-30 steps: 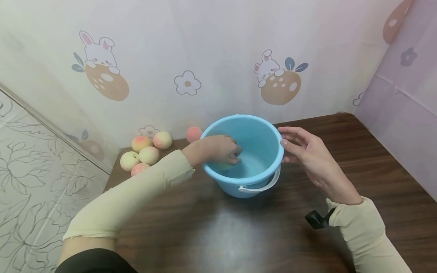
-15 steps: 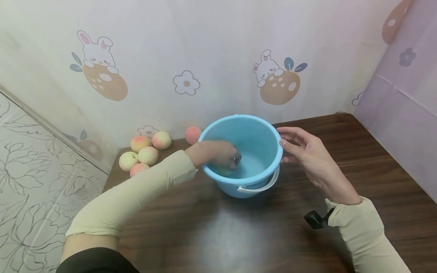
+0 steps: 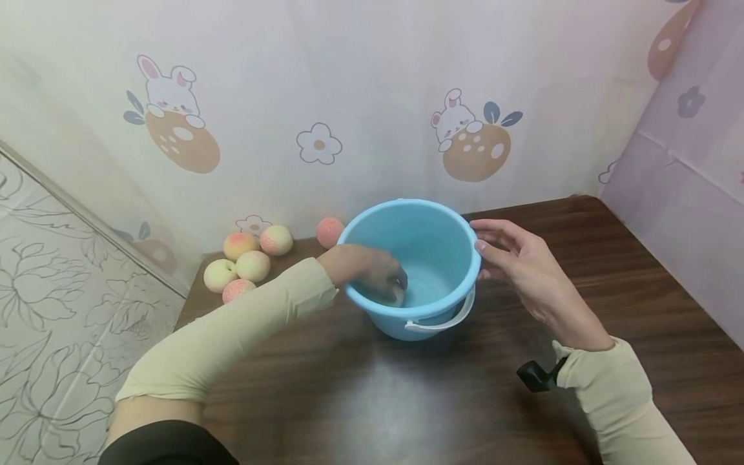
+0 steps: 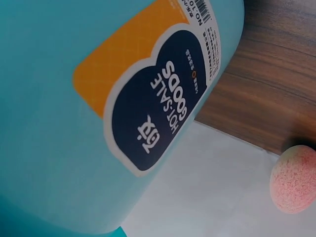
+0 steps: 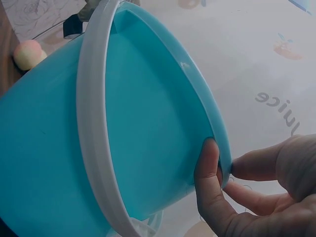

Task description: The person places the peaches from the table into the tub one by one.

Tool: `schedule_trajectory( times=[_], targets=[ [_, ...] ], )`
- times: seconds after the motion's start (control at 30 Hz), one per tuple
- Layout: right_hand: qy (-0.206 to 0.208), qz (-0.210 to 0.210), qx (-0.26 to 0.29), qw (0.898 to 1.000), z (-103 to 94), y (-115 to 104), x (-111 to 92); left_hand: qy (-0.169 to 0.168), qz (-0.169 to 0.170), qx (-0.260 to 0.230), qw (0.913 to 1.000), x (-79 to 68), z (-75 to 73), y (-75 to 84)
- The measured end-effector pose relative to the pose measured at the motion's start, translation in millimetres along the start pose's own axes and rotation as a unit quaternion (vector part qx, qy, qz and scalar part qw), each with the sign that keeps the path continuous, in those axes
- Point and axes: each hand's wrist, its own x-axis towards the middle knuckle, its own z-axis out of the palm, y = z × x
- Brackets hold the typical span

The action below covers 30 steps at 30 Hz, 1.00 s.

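A light blue bucket (image 3: 418, 320) with a white handle (image 3: 447, 321) stands on the dark wooden table. My left hand (image 3: 366, 268) reaches over its left rim, fingers curled round a pale peach (image 3: 398, 296) low inside; most of that fruit is hidden. My right hand (image 3: 526, 271) pinches the bucket's right rim between thumb and fingers, as the right wrist view shows close up. The left wrist view is mostly filled by the bucket's outer wall and its printed label (image 4: 158, 98).
Several peaches (image 3: 252, 265) lie grouped at the table's back left corner. A lone pink peach (image 3: 330, 232) sits just left of the bucket, by the back wall. A patterned curtain (image 3: 372, 97) runs along the table's back edge.
My left hand has gone lower into the bucket, and the pale peach under its fingers now shows nearer the bucket's middle. My right hand has stayed at the rim.
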Motion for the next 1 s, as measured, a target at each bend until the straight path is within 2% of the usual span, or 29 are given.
schedule_trajectory(
  times=[0.23, 0.4, 0.57, 0.73, 0.9, 1.0],
  targets=[
    [-0.002, 0.003, 0.0, 1.0, -0.4, 1, -2, 0.004, -0.007, 0.003, 1.0, -1.8, -1.3, 3.3],
    [-0.001, 0.004, -0.002, 1.0, 0.6, 1, -2, 0.02, -0.015, 0.012, 0.9996, -9.5, -10.0, 9.7],
    [0.001, 0.002, -0.009, 1.0, 0.9, 0, -2, 0.082, 0.007, 0.059, 0.9949, -23.5, -21.2, 15.5],
    [0.001, 0.006, -0.012, 1.0, 0.9, -1, -2, 0.146, 0.031, 0.074, 0.986, -35.7, -24.2, 15.1],
    [0.005, 0.006, -0.016, 1.0, 1.1, -2, -3, 0.203, 0.025, 0.089, 0.9748, -44.9, -25.5, 11.3],
    [0.007, 0.005, -0.017, 1.0, 0.7, -2, -3, 0.246, 0.019, 0.104, 0.9635, -50.6, -27.2, 8.0]
  ],
)
